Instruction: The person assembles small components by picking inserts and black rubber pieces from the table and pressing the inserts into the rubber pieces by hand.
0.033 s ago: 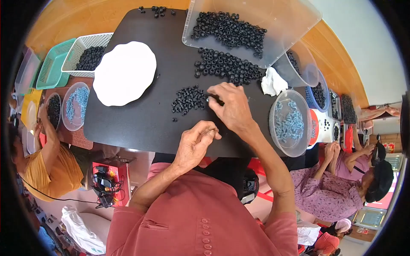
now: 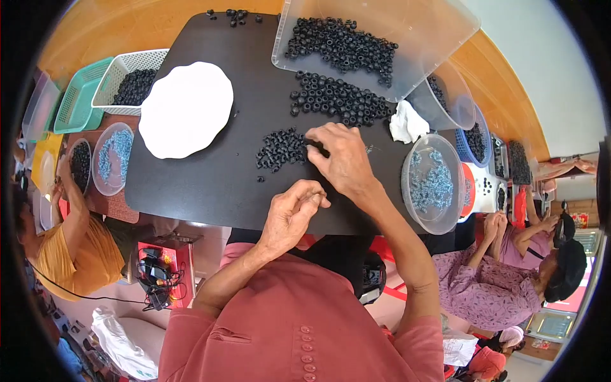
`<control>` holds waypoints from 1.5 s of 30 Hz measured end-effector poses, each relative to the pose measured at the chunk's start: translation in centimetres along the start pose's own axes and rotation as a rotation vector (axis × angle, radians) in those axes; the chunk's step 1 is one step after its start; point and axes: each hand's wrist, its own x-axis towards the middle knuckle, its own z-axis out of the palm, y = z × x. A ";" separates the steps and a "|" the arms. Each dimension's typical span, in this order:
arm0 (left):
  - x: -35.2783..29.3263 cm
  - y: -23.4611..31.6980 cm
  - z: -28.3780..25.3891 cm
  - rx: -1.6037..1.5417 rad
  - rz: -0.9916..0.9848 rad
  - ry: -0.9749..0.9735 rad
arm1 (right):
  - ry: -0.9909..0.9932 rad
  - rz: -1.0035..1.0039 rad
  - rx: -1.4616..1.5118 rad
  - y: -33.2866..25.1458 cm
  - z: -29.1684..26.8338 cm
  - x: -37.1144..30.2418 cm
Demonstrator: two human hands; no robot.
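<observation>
My right hand [image 2: 345, 159] is at the right edge of a pile of small black pieces [image 2: 279, 150] on the dark table. Its fingers are curled together, and whatever lies between the tips is hidden. Below it, my left hand [image 2: 291, 215] hovers by the table's near edge, thumb pressed against bent fingers; I cannot make out what is in them. Larger black beads with holes [image 2: 340, 99] lie just beyond my right hand, at the mouth of a clear plastic bin [image 2: 417, 35] tipped on its side with more of them inside.
Right of my hands stands a clear bowl [image 2: 439, 224] of small blue pieces, with a crumpled white cloth [image 2: 407, 122] behind it. A white scalloped plate [image 2: 184, 109] lies at the left of the table [image 2: 203, 191]. Other people work at both sides.
My right hand has shifted slightly left, closer over the pile of small black pieces. My left hand stays where it was.
</observation>
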 end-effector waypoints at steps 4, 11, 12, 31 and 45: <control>0.1 0.0 0.1 0.014 -0.031 -0.020 | -0.051 -0.004 -0.088 0.1 0.6 0.4; 0.1 -0.1 0.0 0.030 0.010 -0.030 | -0.046 0.023 -0.120 0.6 -0.7 -1.2; 0.1 -0.2 -0.1 0.030 0.009 -0.037 | -0.043 0.021 -0.150 0.5 -1.0 -1.9; -0.2 0.3 0.7 0.184 0.033 -0.019 | 0.048 -0.083 -0.138 4.9 -2.8 -2.0; -0.1 0.2 0.4 0.237 0.015 -0.011 | 0.162 0.226 0.178 5.0 -4.0 -2.5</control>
